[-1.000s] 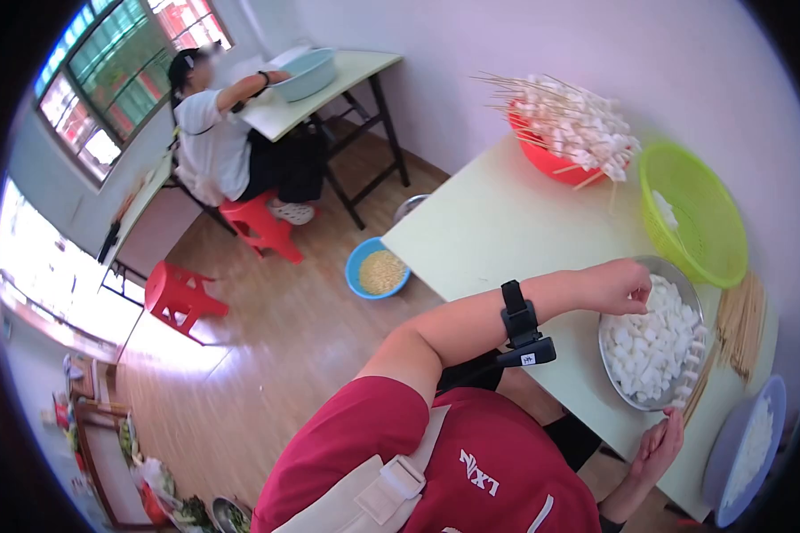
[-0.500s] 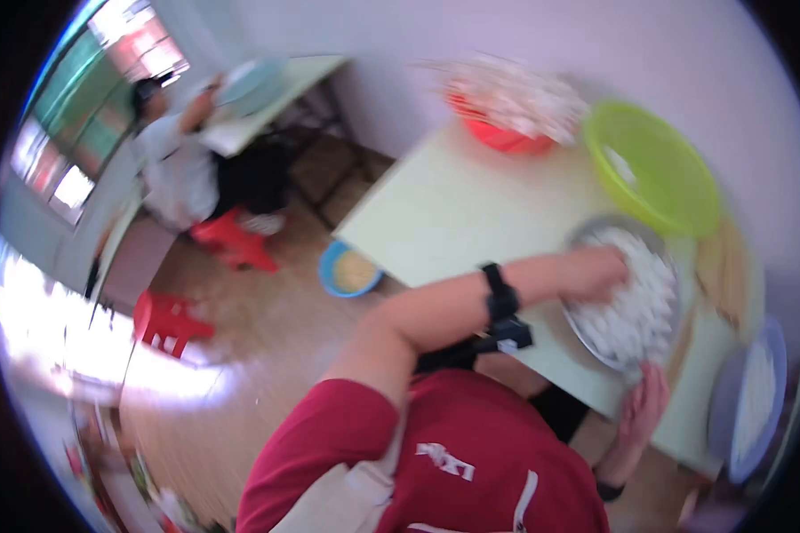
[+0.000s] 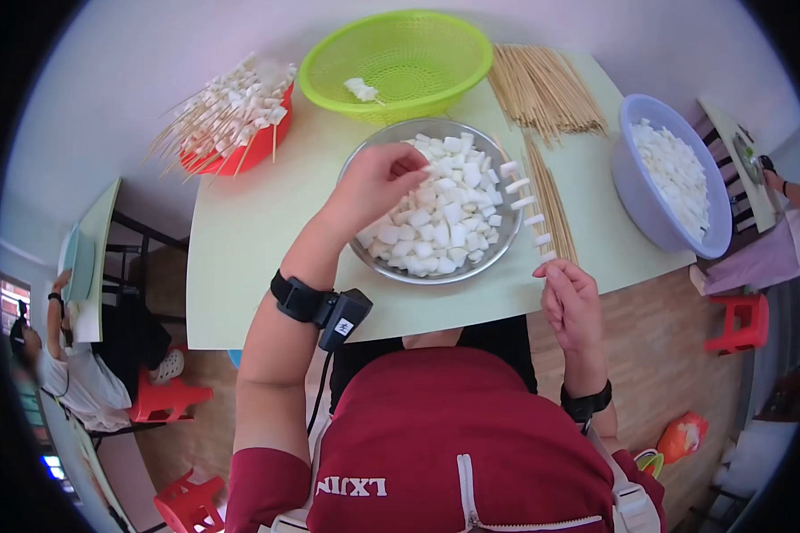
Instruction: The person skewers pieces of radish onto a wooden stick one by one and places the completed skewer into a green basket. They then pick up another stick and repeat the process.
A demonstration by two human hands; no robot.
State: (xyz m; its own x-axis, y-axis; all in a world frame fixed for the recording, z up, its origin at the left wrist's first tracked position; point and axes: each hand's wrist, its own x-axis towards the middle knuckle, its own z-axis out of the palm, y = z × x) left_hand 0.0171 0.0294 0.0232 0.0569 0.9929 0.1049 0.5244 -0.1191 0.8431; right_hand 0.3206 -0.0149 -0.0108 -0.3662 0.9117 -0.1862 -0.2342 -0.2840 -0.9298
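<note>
A metal bowl (image 3: 361, 258) heaped with white cubes (image 3: 453, 213) stands on the table before me. Over its upper left part is my left hand (image 3: 373, 186), fingers curled and thumb drawn in towards them. Any piece between those fingertips is hard to tell from the cubes behind. To the right of the bowl's lower rim, my right hand (image 3: 571, 302) is closed around the lower end of a skewer (image 3: 526, 202). Several white pieces are spaced along this skewer, which points up and away beside the bowl. Loose bamboo sticks (image 3: 551, 200) lie just right of it.
A green basket (image 3: 400, 58) with one filled skewer stands behind the bowl. At back left is a red basket (image 3: 262, 151) of filled skewers. Bare sticks (image 3: 547, 93) lie at back right, beside a purple tub (image 3: 627, 186) of cubes. Other people sit at both sides.
My view has turned, shifting the bowl towards the middle. My left hand has moved from among the cubes to above the bowl's left side. The skewer in my right hand now shows clearly.
</note>
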